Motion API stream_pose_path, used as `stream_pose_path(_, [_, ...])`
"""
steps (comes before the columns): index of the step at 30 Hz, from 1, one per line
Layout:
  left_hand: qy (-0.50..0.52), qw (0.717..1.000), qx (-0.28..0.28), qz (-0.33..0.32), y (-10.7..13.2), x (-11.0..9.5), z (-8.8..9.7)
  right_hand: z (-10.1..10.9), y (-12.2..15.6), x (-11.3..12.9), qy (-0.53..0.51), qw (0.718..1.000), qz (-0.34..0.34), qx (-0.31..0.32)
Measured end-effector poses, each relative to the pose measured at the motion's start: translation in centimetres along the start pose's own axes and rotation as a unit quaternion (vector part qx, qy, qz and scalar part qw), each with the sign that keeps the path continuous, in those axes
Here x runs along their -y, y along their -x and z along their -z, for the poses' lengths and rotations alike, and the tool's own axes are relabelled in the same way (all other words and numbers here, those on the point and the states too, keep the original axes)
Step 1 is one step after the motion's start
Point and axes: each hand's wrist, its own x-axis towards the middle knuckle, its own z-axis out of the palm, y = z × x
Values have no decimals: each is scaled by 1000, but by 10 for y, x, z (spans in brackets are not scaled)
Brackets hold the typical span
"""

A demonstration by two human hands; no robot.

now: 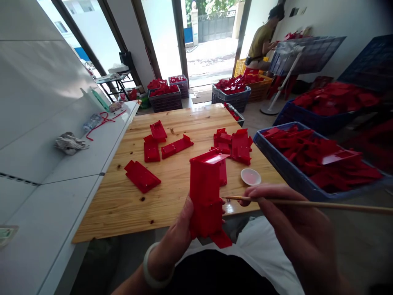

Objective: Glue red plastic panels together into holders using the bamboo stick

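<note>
Two hands worked together, the left hand (pixel 179 231) steadying an upright red plastic assembly (pixel 205 192) in its gripping fingers, while the right hand (pixel 291 223) pinched a thin wooden brush (pixel 276 200) between its fingers, tip just at the assembly's edge.

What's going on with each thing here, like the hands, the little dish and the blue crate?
Left hand, gripping a red plastic assembly
Right hand, pinching a thin wooden brush
Small white dish, on the wooden board, pinkish liquid inside
Blue crate, heaped with red plastic pieces

Plastic parts (pixel 176 145) on wooden board (pixel 116 205), crate (pixel 284 168) right.
</note>
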Motion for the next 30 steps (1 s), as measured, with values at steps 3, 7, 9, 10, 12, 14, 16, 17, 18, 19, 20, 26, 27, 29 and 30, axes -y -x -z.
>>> stream_pose_path(3, [-37, 999, -24, -18, 3, 1, 0, 3, 1, 1, 43, 996, 63, 54])
stream_pose_path(7, [-95, 993, -37, -58, 1, 2, -2, 7, 3, 0, 105, 981, 124, 110])
stream_pose_path(9, [-135, 987, -53, -68, 1, 3, -3, 6, 2, 2, 130, 969, 164, 133])
stream_pose_path(10, [-156, 983, -66, -71, 0, 3, -3, 6, 2, 3, 141, 963, 180, 142])
stream_pose_path(12, [-189, 976, -84, -74, 0, 1, -5, 4, 0, 5, 155, 956, 196, 151])
stream_pose_path(14, [-207, 972, -87, -76, 1, -1, -9, 3, -2, 6, 161, 954, 203, 150])
stream_pose_path(16, [-219, 969, -83, -81, 1, -4, -12, 3, -3, 7, 163, 953, 209, 150])
stream_pose_path(17, [-225, 967, -81, -85, 1, -5, -14, 2, -3, 7, 163, 952, 211, 152])
stream_pose_path(18, [-231, 965, -79, -93, 1, -6, -15, 2, -4, 7, 164, 951, 214, 153])
stream_pose_path(19, [-234, 964, -78, -101, 1, -7, -17, 1, -4, 7, 166, 950, 216, 155])
stream_pose_path(20, [-236, 963, -77, -109, 1, -7, -18, 1, -4, 6, 168, 949, 217, 156])
stream_pose_path(26, [-221, 966, -66, -114, 2, -8, -18, 0, -4, 1, 175, 952, 205, 148])
stream_pose_path(27, [-217, 968, -68, -110, 2, -7, -17, 1, -4, 0, 174, 954, 198, 146])
stream_pose_path(29, [-205, 971, -75, -96, 2, -4, -13, 2, -4, -1, 168, 959, 185, 136])
stream_pose_path(30, [-196, 974, -77, -86, 1, -2, -10, 2, -3, -2, 163, 961, 178, 132])
